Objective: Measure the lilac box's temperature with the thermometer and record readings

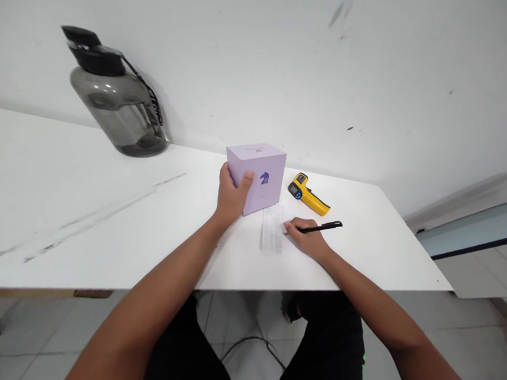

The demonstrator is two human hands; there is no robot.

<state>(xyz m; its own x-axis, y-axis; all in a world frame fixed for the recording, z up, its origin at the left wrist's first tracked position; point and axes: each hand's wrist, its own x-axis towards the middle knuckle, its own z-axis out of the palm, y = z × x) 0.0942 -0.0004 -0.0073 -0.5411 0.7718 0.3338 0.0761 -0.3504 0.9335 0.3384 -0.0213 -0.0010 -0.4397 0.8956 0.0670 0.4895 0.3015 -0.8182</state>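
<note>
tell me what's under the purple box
The white table shows around the lower edge of the purple box, and the far end of the paper meets that edge in this view. Whether the paper continues beneath is hidden, as is the box's underside.

A water bottle (117, 101) stands near the back edge of a table (111, 237), beside the wall (238, 60) and well left of a box (267, 189). The box is between the bottle and an infrared thermometer (312, 200), a person's left hand (231, 195) at its left side; whether its base touches the tabletop is unclear. The thermometer lies just right of the box and behind the right hand (308, 241), its handle toward the front right. Before the box lies a paper slip (273, 234), the right hand at its right edge, a pen (327, 226) extending rightward from the grip. Below, a cable (244, 339) runs along the floor (27, 338) between the person's legs (333, 333).
</note>
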